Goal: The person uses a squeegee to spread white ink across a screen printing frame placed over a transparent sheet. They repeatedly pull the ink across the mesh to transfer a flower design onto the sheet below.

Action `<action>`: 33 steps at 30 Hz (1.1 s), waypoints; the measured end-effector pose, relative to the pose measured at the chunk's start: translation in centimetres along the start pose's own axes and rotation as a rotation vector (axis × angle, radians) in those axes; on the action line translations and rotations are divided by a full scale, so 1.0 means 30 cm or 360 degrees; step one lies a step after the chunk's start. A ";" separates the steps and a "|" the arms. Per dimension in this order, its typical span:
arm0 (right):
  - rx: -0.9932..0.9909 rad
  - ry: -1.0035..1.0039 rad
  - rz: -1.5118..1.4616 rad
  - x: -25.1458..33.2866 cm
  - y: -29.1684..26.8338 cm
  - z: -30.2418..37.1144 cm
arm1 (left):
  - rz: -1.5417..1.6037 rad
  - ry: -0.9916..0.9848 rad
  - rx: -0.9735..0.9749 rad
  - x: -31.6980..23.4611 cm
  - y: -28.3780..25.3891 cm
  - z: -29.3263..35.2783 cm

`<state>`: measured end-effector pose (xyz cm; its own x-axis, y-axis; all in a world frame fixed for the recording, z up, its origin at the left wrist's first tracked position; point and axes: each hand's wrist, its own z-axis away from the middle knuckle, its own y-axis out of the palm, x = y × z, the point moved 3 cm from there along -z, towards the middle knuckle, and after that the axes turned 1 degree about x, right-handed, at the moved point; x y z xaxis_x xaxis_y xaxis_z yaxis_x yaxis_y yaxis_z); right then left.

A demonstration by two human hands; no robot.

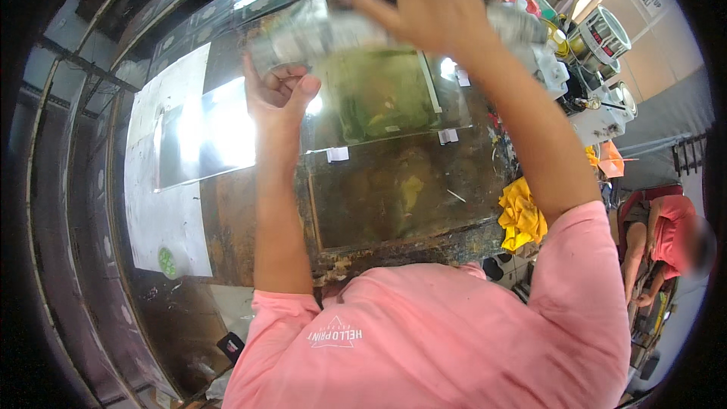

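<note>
My left hand (280,91) is raised over the glass, index finger up and the other fingers curled toward the thumb. It is at the left end of a grey-white printed paper (303,38), blurred by motion, and seems to grip its edge. My right hand (435,4) reaches across the far side over the paper, thumb stretched to the left. Its fingers are smeared and cut off by the top edge, so what they hold is unclear. Below the paper lies a clear glass sheet (204,132) with bright reflections, and a yellow-green rectangular panel (386,98).
White sheets (163,220) cover the table's left side, with a green round object (167,263) on them. A yellow cloth (522,216) lies at the right edge. Cans (602,34) and containers crowd the back right. Metal rails stand left. Another person (666,235) sits at the right.
</note>
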<state>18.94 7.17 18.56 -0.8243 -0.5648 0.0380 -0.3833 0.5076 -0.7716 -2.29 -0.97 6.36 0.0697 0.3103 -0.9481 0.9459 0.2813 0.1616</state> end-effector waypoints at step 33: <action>0.0420 -0.0236 -0.0253 -0.510 1.089 -0.294 | -0.1688 0.0258 0.0373 0.356 -0.224 0.151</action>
<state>15.35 38.13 -1.62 -0.6859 -0.7217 0.0935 -0.3654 0.2305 -0.9019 -6.46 -3.65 -6.09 -0.8409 0.1331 -0.5246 0.5386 0.3011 -0.7869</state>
